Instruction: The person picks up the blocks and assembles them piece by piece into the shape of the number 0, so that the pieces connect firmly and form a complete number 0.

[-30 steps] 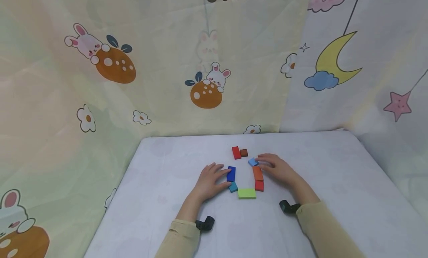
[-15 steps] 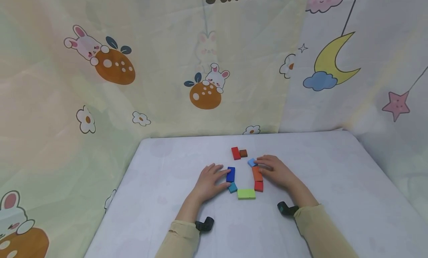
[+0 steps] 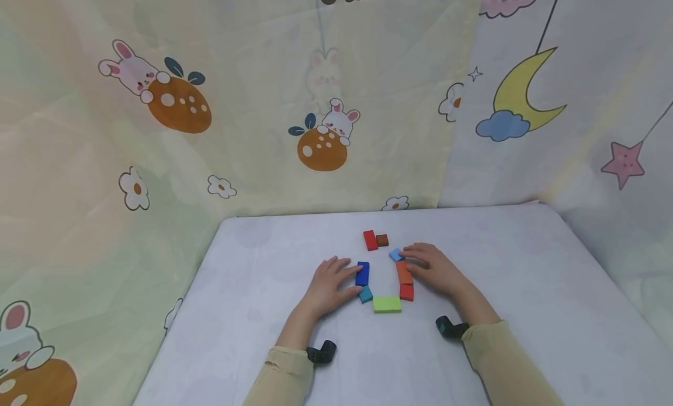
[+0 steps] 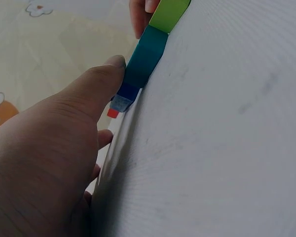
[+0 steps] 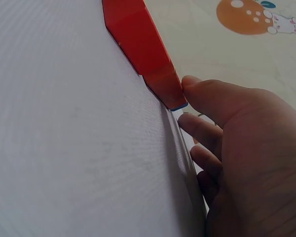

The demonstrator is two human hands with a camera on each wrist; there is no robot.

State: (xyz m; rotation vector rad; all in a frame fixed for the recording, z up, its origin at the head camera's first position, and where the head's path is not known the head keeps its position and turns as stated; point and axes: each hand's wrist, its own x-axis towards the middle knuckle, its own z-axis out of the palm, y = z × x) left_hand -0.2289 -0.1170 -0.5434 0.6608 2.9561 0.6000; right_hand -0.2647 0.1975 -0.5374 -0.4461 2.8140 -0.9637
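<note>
Flat coloured blocks lie in a loose ring on the white table (image 3: 263,289). My left hand (image 3: 328,283) rests flat, its fingers touching the dark blue block (image 3: 363,273) and its thumb (image 4: 98,89) against the teal block (image 3: 366,294) (image 4: 145,57). A green block (image 3: 387,304) (image 4: 170,12) closes the near side. My right hand (image 3: 433,269) lies flat with straight fingers against the orange block (image 3: 403,272) (image 5: 163,81) and the light blue block (image 3: 395,254). A small red block (image 3: 406,292) (image 5: 133,29) sits below the orange one.
A red block (image 3: 370,240) and a brown block (image 3: 382,240) lie side by side just beyond the ring. Printed cloth walls (image 3: 326,131) stand behind and to both sides of the table. Bare tabletop stretches left and right of my hands.
My right hand's fingers have drawn slightly closer against the orange and light blue blocks. The left hand and the other blocks have stayed put.
</note>
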